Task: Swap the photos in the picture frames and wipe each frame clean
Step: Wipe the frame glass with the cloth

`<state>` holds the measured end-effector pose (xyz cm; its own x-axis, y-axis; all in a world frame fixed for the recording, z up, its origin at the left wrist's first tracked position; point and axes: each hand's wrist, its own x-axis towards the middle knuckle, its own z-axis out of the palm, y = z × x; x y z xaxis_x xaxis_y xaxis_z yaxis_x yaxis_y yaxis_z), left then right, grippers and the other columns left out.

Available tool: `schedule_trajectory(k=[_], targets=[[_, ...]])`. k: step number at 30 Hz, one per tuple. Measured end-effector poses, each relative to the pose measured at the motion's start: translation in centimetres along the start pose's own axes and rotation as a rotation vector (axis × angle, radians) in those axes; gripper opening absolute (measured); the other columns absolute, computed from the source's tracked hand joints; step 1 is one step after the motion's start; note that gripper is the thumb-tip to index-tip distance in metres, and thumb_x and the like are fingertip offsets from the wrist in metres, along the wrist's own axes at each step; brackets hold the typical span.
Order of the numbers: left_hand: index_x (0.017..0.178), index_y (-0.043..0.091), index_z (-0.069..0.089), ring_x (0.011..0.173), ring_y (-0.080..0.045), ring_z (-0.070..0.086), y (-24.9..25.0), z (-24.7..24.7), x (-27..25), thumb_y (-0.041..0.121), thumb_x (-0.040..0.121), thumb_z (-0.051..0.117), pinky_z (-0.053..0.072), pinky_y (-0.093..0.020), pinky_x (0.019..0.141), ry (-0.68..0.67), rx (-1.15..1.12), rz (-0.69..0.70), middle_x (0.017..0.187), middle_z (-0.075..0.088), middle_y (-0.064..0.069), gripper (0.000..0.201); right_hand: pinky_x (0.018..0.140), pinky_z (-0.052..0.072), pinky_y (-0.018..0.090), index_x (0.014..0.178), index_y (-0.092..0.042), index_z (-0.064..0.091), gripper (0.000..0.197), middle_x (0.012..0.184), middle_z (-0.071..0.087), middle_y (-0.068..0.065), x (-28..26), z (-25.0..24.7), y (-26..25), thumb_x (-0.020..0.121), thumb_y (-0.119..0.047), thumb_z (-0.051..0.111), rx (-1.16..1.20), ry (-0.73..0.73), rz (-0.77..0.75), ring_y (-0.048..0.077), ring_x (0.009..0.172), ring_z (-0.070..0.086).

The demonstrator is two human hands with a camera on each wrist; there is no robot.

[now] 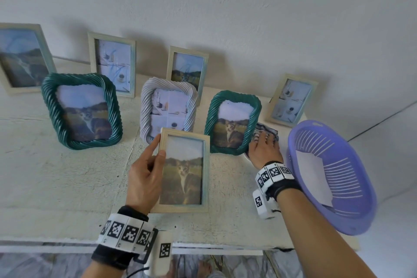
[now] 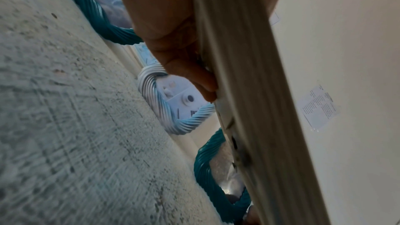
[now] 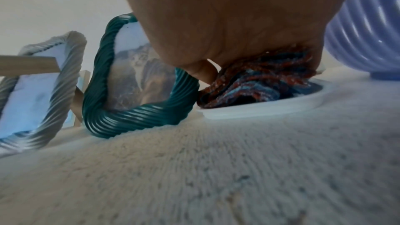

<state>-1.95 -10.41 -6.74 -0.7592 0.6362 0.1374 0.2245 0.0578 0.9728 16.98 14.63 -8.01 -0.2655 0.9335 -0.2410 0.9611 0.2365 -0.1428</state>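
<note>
A pale wooden frame [image 1: 184, 170] with a cat photo is being held nearest the camera, gripped along its left edge by the left hand [image 1: 145, 172], thumb on the front and fingers curled behind; it is being kept above the table [image 1: 67, 176]. To the right, a striped cloth [image 1: 265, 134] is being grasped by the right hand [image 1: 264, 150], whose fingers are being curled down into its folds; the cloth is lying on a white plate [image 3: 259, 107], just beside a green twisted frame [image 1: 232, 122]. A white twisted frame [image 1: 168, 108] and another green one [image 1: 82, 110] are being propped upright further left. A purple basket [image 1: 331, 176] is standing at the right edge.
</note>
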Motion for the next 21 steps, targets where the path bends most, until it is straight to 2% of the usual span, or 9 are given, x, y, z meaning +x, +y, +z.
schedule_trajectory(k=[3,7,11,12,14,16,17,18,21], targets=[[0.141,0.022,0.049,0.047,-0.005,0.026,-0.1,-0.2,0.3,0.018,0.1,0.049,0.025,-0.02,0.045,-0.002,-0.002,-0.007,0.054,0.028,0.005,0.041,0.118,0.009,0.054,0.153,-0.007,0.005,0.083,0.159,0.006,0.021,1.6,1.7,1.3,0.083,-0.051,-0.001,-0.063,-0.053,-0.013,0.041,0.146,0.005],[0.141,0.024,0.049,0.045,-0.005,0.025,0.6,0.1,0.4,0.018,0.1,0.049,0.025,-0.018,0.044,-0.003,-0.013,-0.005,0.05,0.028,0.01,0.041,0.12,0.002,0.048,0.153,-0.008,0.002,0.064,0.159,-0.004,0.023,0.2,0.4,0.6,0.1,-0.038,0.02,0.011,-0.08,0.002,0.04,0.147,-0.003],[0.141,0.025,0.05,0.045,-0.006,0.026,1.0,0.2,0.4,0.018,0.101,0.049,0.025,-0.019,0.044,-0.021,-0.057,-0.022,0.05,0.029,0.01,0.041,0.12,0.003,0.046,0.154,-0.015,0.008,0.059,0.159,-0.008,0.022,-2.8,-1.5,0.2,0.102,-0.028,0.03,0.16,-0.034,-0.052,0.039,0.147,-0.007],[0.141,0.026,0.05,0.046,-0.006,0.026,1.2,0.1,0.3,0.019,0.101,0.048,0.025,-0.019,0.044,-0.023,-0.07,-0.027,0.05,0.029,0.009,0.04,0.12,0.006,0.046,0.153,-0.016,0.015,0.057,0.159,-0.002,0.022,-4.0,-1.6,0.2,0.1,-0.025,0.035,0.181,0.016,-0.098,0.039,0.147,-0.004],[0.14,0.026,0.05,0.045,-0.007,0.027,1.4,0.0,0.1,0.019,0.101,0.048,0.026,-0.019,0.043,-0.019,-0.085,-0.04,0.051,0.029,0.008,0.039,0.116,0.022,0.05,0.142,-0.014,0.041,0.049,0.151,0.028,0.023,-6.8,-1.4,0.0,0.094,-0.021,0.043,0.219,0.196,-0.251,0.04,0.141,0.021],[0.138,0.027,0.052,0.046,-0.009,0.028,1.7,0.1,0.0,0.02,0.101,0.048,0.026,-0.02,0.043,-0.01,-0.103,-0.053,0.052,0.033,0.001,0.037,0.099,0.043,0.047,0.122,-0.012,0.056,0.033,0.124,0.055,0.014,-9.6,-1.1,-0.5,0.093,-0.022,0.048,0.368,0.313,-0.381,0.031,0.118,0.05],[0.135,0.027,0.053,0.047,-0.01,0.031,1.8,0.3,0.0,0.021,0.101,0.049,0.028,-0.023,0.044,-0.01,-0.124,-0.065,0.054,0.036,-0.006,0.034,0.09,0.048,0.042,0.118,-0.012,0.058,0.025,0.113,0.061,0.008,-11.1,-1.4,-1.1,0.096,-0.021,0.05,0.535,0.255,-0.382,0.024,0.106,0.057],[0.129,0.028,0.055,0.049,-0.014,0.035,1.8,0.5,0.1,0.022,0.101,0.05,0.03,-0.025,0.047,-0.007,-0.16,-0.08,0.056,0.041,-0.013,0.029,0.083,0.052,0.038,0.117,-0.012,0.058,0.021,0.106,0.065,0.006,-12.4,-1.7,-1.9,0.098,-0.017,0.051,0.732,0.128,-0.34,0.02,0.096,0.063],[0.108,0.026,0.053,0.057,-0.022,0.041,2.4,1.2,0.1,0.025,0.098,0.054,0.035,-0.036,0.055,-0.018,-0.257,-0.14,0.066,0.054,-0.027,0.01,0.066,0.055,0.034,0.114,-0.009,0.061,0.024,0.094,0.071,0.011,-15.3,-2.4,-4.0,0.101,-0.007,0.041,1.285,-0.295,-0.173,0.023,0.081,0.068]])
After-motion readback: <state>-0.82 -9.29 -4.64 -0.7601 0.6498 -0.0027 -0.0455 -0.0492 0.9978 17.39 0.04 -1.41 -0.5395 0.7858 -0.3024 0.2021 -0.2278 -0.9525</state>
